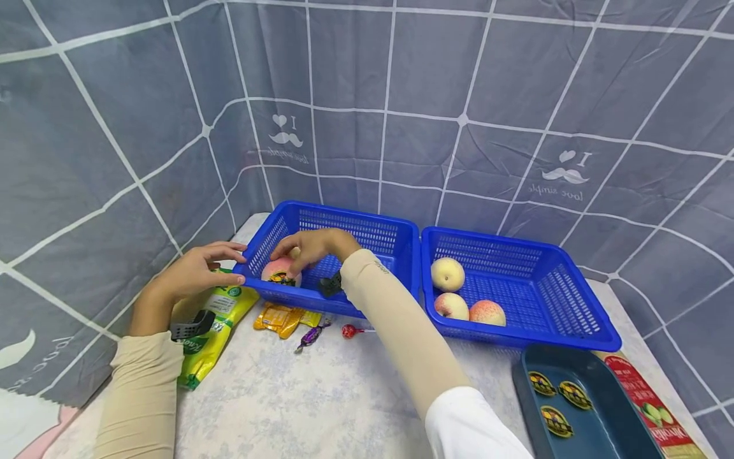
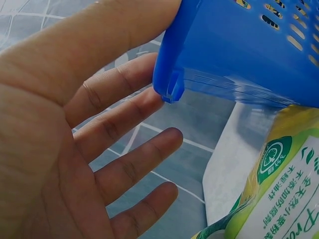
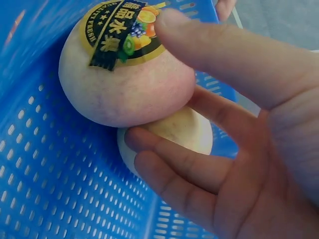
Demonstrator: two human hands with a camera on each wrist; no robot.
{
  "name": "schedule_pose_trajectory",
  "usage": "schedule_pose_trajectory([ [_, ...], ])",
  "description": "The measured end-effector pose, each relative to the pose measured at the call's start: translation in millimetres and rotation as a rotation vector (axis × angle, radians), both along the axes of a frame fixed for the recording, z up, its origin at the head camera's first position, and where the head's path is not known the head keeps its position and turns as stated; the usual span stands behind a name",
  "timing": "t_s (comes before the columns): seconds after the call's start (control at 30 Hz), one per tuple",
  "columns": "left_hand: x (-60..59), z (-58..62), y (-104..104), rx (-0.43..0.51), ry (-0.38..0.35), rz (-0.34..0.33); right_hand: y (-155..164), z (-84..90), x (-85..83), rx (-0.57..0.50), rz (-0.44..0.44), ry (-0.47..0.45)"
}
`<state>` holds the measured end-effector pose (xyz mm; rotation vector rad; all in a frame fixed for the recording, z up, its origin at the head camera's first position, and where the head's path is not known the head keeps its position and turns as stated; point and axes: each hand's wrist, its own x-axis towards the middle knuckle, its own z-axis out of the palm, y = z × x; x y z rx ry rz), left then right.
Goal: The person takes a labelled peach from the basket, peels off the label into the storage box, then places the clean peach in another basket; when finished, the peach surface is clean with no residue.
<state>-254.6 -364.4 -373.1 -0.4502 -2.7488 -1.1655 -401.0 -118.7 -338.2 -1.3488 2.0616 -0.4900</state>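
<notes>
In the head view my right hand (image 1: 314,245) reaches into the left blue basket (image 1: 375,223) and holds a pinkish peach (image 1: 276,268) at its left end. The right wrist view shows the thumb at the edge of a round black-and-gold fruit sticker (image 3: 124,35) on that peach, with fingers around its far side. A paler peach (image 3: 192,132) lies beneath, touched by other fingers. My left hand (image 1: 192,274) holds the same basket's left corner, thumb and fingertips at the rim (image 2: 167,69), the lower fingers extended and free.
The right blue basket (image 1: 516,287) contains three peaches. Front right, a dark teal tray (image 1: 608,395) carries three stickers, beside a red packet (image 1: 648,401). Along the left basket's front lie a yellow-green bag (image 1: 220,319), orange packets (image 1: 278,319), a purple candy (image 1: 311,336) and a red lollipop (image 1: 348,331).
</notes>
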Motion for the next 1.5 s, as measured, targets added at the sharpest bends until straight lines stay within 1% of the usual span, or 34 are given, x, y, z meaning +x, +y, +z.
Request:
schedule_pose_trajectory([
  [0.1, 1.3, 0.0, -0.6, 0.006, -0.005, 0.008, -0.9, -0.7, -0.2, -0.015, -0.044, -0.07],
  [0.2, 1.2, -1.3, -0.3, 0.003, -0.006, 0.015, -2.4, -1.4, 0.0, -0.015, -0.067, -0.102],
  [0.3, 0.9, -1.3, 0.8, 0.01, -0.006, 0.011, -4.1, -1.7, 0.7, 0.006, -0.069, -0.099],
  [0.4, 0.0, -0.4, 1.5, 0.027, -0.006, 0.001, -4.5, -1.3, 0.7, 0.025, -0.06, -0.062],
  [0.47, -0.9, 0.7, 1.9, 0.032, -0.005, -0.002, -3.8, -1.0, 0.3, 0.027, -0.064, -0.062],
  [0.53, -2.3, 1.5, 1.8, 0.031, -0.008, -0.004, -2.8, -1.5, -0.2, 0.013, -0.069, -0.108],
  [0.6, -3.2, 2.3, 1.8, 0.03, -0.011, -0.003, -2.1, -3.6, -1.4, -0.005, -0.088, -0.217],
  [0.67, -3.8, 2.9, 1.8, 0.029, -0.018, -0.003, -1.6, -5.0, -2.6, 0.006, -0.094, -0.25],
  [0.73, -4.1, 2.9, 1.8, 0.028, -0.021, -0.001, -0.4, -5.8, -3.6, 0.027, -0.088, -0.227],
  [0.83, -4.2, 3.3, 2.4, 0.032, -0.023, 0.001, 2.1, -6.1, -5.4, 0.067, -0.088, -0.1],
  [0.9, -4.1, 3.5, 2.9, 0.036, -0.024, 0.0, 4.3, -7.0, -6.3, 0.067, -0.104, -0.088],
  [1.07, -5.0, 3.7, 3.4, 0.036, -0.027, 0.001, 6.6, -9.7, -8.7, 0.069, -0.135, -0.153],
  [1.13, -5.4, 3.5, 3.1, 0.032, -0.028, 0.004, 6.7, -10.2, -9.1, 0.074, -0.141, -0.168],
  [1.2, -5.2, 3.3, 2.8, 0.032, -0.029, 0.008, 6.4, -11.0, -9.2, 0.074, -0.146, -0.164],
  [1.3, -4.2, 2.5, 2.6, 0.029, -0.026, 0.007, 6.3, -13.6, -9.2, 0.065, -0.155, -0.191],
  [1.4, -2.8, 1.6, 2.2, 0.011, -0.015, 0.002, 7.1, -15.9, -9.6, 0.038, -0.16, -0.219],
  [1.5, -1.4, 1.8, 0.1, -0.014, -0.001, 0.006, 9.6, -14.2, -10.9, -0.03, -0.183, -0.225],
])
